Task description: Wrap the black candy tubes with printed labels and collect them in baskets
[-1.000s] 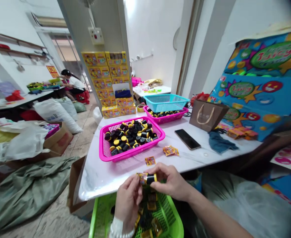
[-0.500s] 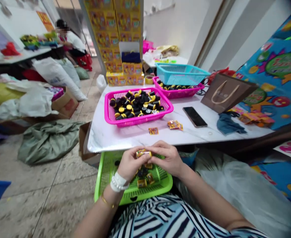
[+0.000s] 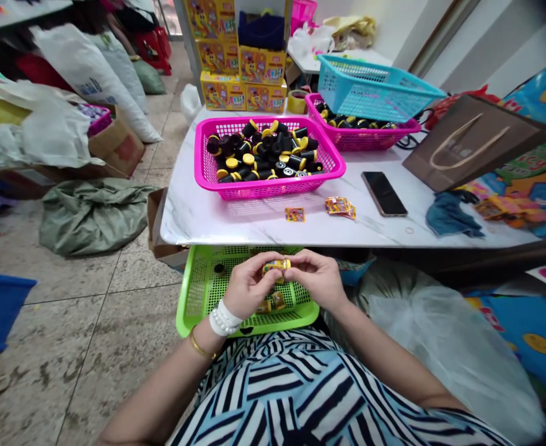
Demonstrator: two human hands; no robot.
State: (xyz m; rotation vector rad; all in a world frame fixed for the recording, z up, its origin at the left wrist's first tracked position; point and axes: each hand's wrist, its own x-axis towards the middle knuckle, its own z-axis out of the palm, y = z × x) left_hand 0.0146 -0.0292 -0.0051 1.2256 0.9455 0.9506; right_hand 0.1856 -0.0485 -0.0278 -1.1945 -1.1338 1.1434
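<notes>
Fingers (image 3: 266,285) of the left hand (image 3: 243,290) were curled around a small cylinder wrapped in shiny, yellow printed film (image 3: 275,266), while the fingertips of the right hand (image 3: 323,280) pinched at its right end. The wrapped cylinder lay nearly level between the two hands, above a lime-green perforated plastic basket (image 3: 184,303) and just before the near edge of a white, grey-veined tabletop (image 3: 184,214). Inside the green basket, small yellow-wrapped cylinders (image 3: 278,301) lay below the hands, partly hidden by them, and a small, dark round piece (image 3: 219,269) lay towards the left. On the tabletop, a flat yellow-orange printed label (image 3: 295,214) lay near the edge, with a small pile of similar labels (image 3: 339,206) to its right. Behind these stood a bright pink perforated plastic basket (image 3: 254,192), heaped with black cylinders with yellow caps (image 3: 268,148). Right of the pile lay a black, rectangular phone (image 3: 384,194). Farther right, a crumpled dark-blue cloth (image 3: 452,215) lay near a brown paper bag with pale handles (image 3: 468,139).
</notes>
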